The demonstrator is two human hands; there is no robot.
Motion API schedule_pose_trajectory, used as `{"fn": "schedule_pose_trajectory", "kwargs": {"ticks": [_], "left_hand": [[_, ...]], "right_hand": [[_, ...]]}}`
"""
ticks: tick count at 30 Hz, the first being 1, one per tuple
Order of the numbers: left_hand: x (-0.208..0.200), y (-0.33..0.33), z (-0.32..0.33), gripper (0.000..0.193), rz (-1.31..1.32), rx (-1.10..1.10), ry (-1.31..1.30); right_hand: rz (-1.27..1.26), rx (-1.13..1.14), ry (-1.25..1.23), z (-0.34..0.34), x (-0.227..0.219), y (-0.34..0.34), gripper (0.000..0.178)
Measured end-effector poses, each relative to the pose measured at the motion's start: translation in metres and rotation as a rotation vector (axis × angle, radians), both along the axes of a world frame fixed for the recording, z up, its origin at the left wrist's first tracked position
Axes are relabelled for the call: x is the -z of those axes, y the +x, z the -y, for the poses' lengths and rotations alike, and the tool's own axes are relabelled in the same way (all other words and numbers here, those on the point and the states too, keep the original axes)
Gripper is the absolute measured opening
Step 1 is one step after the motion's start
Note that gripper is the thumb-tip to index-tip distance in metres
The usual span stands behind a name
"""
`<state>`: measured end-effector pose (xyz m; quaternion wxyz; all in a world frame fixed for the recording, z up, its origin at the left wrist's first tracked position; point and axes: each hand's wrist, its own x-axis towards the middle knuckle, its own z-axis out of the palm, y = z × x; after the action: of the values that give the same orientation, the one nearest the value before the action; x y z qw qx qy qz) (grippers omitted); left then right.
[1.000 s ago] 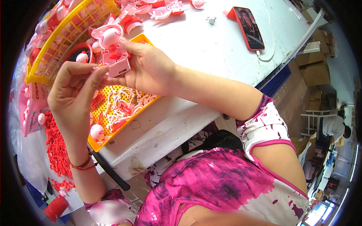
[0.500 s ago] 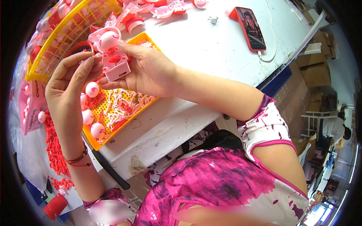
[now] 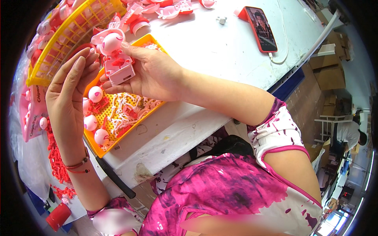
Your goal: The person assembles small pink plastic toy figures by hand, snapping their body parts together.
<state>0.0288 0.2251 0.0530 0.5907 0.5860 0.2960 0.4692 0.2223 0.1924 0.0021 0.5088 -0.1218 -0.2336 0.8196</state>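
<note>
My right hand (image 3: 159, 72) is closed around a pink plastic toy shell (image 3: 121, 74), holding it upright over the tray. A pale pink ball-shaped head (image 3: 112, 42) and small red parts are set inside the shell. My left hand (image 3: 65, 88) is just left of the toy, thumb and fingers drawn together. Something small and pale shows near its fingertips; I cannot make out what it is. Under both hands is a yellow perforated tray (image 3: 103, 115), with several pink ball heads (image 3: 101, 137), thin pale pink connectors (image 3: 122, 112) and red pieces.
A yellow basket (image 3: 73, 33) full of pink parts stands at far left. More pink shells (image 3: 173, 11) lie at the table's back. A phone (image 3: 262, 31) with a charging cable leans at the right. Red pieces (image 3: 57, 153) are heaped beside my left forearm, above a red cup (image 3: 58, 216).
My left hand has drawn back to the left and slightly up, away from the toy. My right hand and the toy have barely shifted left.
</note>
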Motion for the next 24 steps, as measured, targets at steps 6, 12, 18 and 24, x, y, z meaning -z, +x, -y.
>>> {"fn": "schedule_pose_trajectory", "kwargs": {"ticks": [6, 12, 18, 24], "left_hand": [[-0.001, -0.001, -0.001, 0.028, -0.046, -0.061, 0.018], [0.005, 0.0, -0.003, 0.022, -0.222, -0.146, 0.066], [0.009, -0.003, -0.003, 0.022, -0.221, -0.112, -0.009], [0.01, 0.001, -0.001, 0.02, -0.244, -0.097, 0.006]], "right_hand": [[-0.018, 0.02, -0.008, 0.001, -0.006, -0.004, 0.044], [0.035, 0.029, 0.027, 0.002, -0.007, -0.001, 0.052], [0.073, 0.036, 0.015, 0.006, -0.01, 0.0, 0.051], [0.068, 0.035, 0.037, 0.007, -0.011, -0.002, 0.051]]}}
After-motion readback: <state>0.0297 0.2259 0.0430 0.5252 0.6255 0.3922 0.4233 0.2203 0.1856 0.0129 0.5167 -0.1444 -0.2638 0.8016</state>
